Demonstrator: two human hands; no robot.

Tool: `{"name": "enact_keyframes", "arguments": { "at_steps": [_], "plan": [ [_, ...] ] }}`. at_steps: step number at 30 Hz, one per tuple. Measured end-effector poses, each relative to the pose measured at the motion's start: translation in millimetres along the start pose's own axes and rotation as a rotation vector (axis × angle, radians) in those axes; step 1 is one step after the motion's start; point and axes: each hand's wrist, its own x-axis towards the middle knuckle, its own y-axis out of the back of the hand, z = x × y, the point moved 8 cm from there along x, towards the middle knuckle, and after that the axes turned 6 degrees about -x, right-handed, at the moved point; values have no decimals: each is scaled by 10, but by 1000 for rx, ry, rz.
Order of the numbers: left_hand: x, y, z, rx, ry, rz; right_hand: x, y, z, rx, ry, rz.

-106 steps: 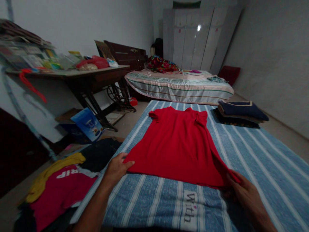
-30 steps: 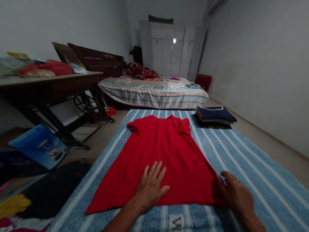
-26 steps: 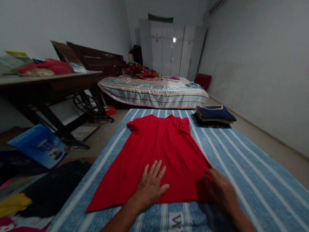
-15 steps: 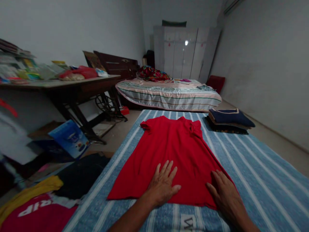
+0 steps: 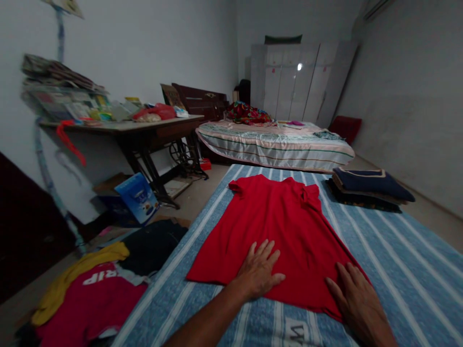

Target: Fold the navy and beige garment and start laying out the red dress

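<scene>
A red short-sleeved shirt [image 5: 278, 221] lies spread out on the blue-and-white striped sheet [image 5: 379, 260], its collar end away from me. My left hand [image 5: 260, 270] rests flat on the lower middle of the shirt, fingers spread. At the lower right corner of the shirt, my right hand [image 5: 356, 291] lies palm down with its fingers stretched out, touching the side edge. Neither hand grips the cloth. The fabric shows soft folds between and above the hands. A stack of folded dark clothes [image 5: 369, 188] sits on the sheet at the far right.
Loose clothes [image 5: 104, 289] are heaped at the left, below the sheet's edge. A sewing table [image 5: 144, 126] with bags and boxes stands along the left wall. Beyond is a second bed [image 5: 275, 147], with a wardrobe [image 5: 292, 82] behind it. A blue box [image 5: 137, 197] stands under the table.
The view has turned left, so everything sits further right in the picture. Both hands stay flat on the shirt, which looks much the same.
</scene>
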Motion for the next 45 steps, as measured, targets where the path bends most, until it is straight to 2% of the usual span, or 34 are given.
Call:
{"name": "enact_keyframes", "arguments": {
  "at_steps": [5,11,16,25,34,39,45],
  "plan": [
    [14,12,9,2,4,50,24,57,8,53,-13,-13],
    [27,61,16,29,-38,143,115,119,153,171,-280,-33],
    [43,69,8,31,-53,157,161,197,187,213,-378,-10],
    [63,91,-15,44,-32,140,195,288,160,188,-390,-5],
    [24,123,11,14,1,139,165,214,129,181,-351,-16],
    [-6,80,-15,7,-10,131,143,149,129,137,-333,-11],
    [-25,63,-36,-4,-41,173,110,130,125,139,-300,19]
  ]
}}
